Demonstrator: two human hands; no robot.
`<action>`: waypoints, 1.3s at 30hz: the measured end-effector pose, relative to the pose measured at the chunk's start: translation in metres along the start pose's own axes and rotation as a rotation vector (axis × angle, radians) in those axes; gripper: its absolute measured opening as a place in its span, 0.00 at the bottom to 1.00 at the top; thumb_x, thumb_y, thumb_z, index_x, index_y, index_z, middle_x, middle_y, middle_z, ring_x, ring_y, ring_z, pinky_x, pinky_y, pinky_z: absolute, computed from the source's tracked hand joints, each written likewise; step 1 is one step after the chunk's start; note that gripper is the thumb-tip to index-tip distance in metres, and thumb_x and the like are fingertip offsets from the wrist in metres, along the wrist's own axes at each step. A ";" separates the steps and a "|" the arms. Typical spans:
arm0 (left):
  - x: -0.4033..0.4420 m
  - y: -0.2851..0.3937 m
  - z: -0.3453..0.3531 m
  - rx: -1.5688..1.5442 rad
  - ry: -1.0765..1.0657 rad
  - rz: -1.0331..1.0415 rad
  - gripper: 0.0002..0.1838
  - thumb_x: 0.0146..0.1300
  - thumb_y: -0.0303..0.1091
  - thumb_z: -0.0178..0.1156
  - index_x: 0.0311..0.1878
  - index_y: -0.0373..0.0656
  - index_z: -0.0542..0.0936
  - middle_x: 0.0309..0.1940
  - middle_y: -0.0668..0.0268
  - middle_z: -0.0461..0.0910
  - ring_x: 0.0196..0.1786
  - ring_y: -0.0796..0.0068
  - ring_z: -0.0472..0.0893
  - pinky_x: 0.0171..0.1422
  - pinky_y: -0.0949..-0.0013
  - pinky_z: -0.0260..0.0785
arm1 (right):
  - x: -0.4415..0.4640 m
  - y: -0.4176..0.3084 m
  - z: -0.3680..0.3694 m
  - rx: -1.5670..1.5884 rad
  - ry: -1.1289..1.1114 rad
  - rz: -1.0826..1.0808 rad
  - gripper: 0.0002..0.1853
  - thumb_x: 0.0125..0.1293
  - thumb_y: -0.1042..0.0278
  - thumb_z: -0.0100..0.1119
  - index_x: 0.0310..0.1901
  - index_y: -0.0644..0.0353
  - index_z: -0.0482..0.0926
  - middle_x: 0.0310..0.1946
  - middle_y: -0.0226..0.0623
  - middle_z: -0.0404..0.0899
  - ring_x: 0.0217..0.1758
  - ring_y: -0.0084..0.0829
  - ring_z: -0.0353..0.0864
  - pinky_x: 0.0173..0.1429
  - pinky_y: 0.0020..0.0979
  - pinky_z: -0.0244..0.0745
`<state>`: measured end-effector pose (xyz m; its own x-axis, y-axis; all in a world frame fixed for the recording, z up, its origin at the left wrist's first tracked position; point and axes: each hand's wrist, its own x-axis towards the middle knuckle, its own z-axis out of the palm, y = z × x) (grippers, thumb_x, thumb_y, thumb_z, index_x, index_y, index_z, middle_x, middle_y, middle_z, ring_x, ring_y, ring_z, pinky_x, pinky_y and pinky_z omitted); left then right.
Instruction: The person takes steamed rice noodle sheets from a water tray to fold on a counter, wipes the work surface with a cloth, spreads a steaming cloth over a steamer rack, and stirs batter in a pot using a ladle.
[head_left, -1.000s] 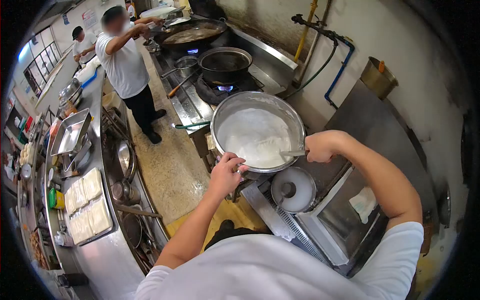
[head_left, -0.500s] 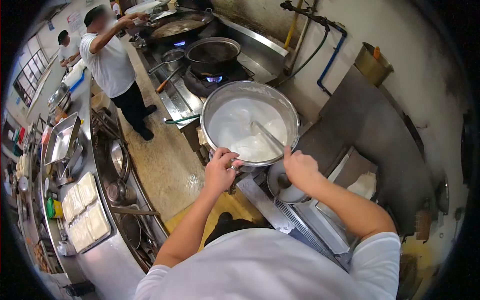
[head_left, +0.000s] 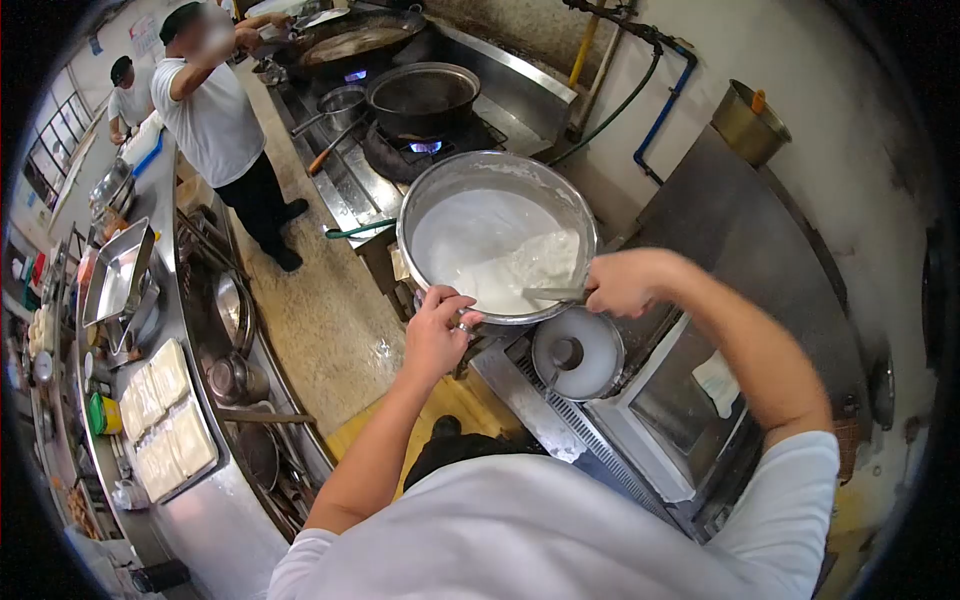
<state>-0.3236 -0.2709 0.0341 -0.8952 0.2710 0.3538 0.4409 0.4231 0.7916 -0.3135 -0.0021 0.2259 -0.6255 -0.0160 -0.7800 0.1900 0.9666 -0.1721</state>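
Note:
A large steel bowl (head_left: 412, 190) holds a thick white liquid (head_left: 490, 225), with a lumpy, bubbly patch at its right side. My left hand (head_left: 440, 325) grips the bowl's near rim, thumb and fingers closed over the edge, a ring on one finger. At the right rim, my right hand (head_left: 630, 283) is closed around a long metal utensil (head_left: 555, 294), whose shaft lies low over the liquid. The utensil's far end is sunk in the white, so its kind is hidden. Below the right hand sits a pot of whitish liquid (head_left: 603, 370) with a ladle (head_left: 567, 352) in it.
Beyond the bowl, a wok (head_left: 425, 105) stands over a lit burner. A co-worker (head_left: 215, 120) works at another wok at upper left. The left counter carries a tray of pale flat blocks (head_left: 170, 420) and a metal pan (head_left: 120, 270). A brass-coloured pot (head_left: 750, 125) stands by the right wall.
My right hand has swung right and slightly up, drawing the utensil from the bowl's middle towards its near right rim. The lumpy patch has spread. My left hand stays on the rim.

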 end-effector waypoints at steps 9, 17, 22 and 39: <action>-0.001 -0.002 0.002 -0.009 -0.005 0.006 0.09 0.64 0.35 0.72 0.45 0.45 0.87 0.45 0.64 0.81 0.38 0.65 0.84 0.40 0.64 0.78 | 0.034 -0.010 0.114 -0.434 0.668 0.044 0.20 0.66 0.74 0.53 0.57 0.78 0.76 0.39 0.59 0.87 0.42 0.50 0.91 0.45 0.45 0.88; -0.001 -0.001 0.000 0.005 -0.006 0.003 0.11 0.63 0.37 0.72 0.46 0.45 0.87 0.47 0.64 0.81 0.34 0.63 0.85 0.39 0.61 0.77 | -0.007 -0.004 -0.013 -0.330 -0.019 0.194 0.12 0.68 0.65 0.60 0.34 0.67 0.83 0.25 0.44 0.84 0.24 0.38 0.84 0.29 0.41 0.78; 0.001 -0.008 0.003 0.000 0.025 0.044 0.11 0.64 0.38 0.72 0.46 0.45 0.87 0.46 0.64 0.81 0.32 0.68 0.83 0.38 0.65 0.77 | -0.001 -0.004 -0.012 0.030 -0.121 0.061 0.12 0.71 0.62 0.59 0.45 0.64 0.82 0.21 0.29 0.73 0.18 0.24 0.73 0.19 0.30 0.66; -0.003 -0.012 0.007 0.049 0.054 0.090 0.12 0.65 0.42 0.72 0.46 0.46 0.87 0.46 0.65 0.80 0.30 0.68 0.82 0.35 0.64 0.74 | 0.005 -0.007 -0.002 -0.181 -0.029 0.163 0.11 0.66 0.67 0.57 0.32 0.67 0.82 0.19 0.38 0.79 0.19 0.33 0.78 0.24 0.40 0.72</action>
<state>-0.3260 -0.2710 0.0203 -0.8534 0.2631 0.4499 0.5212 0.4412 0.7305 -0.3195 -0.0089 0.2243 -0.5752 0.1391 -0.8061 0.1463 0.9870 0.0659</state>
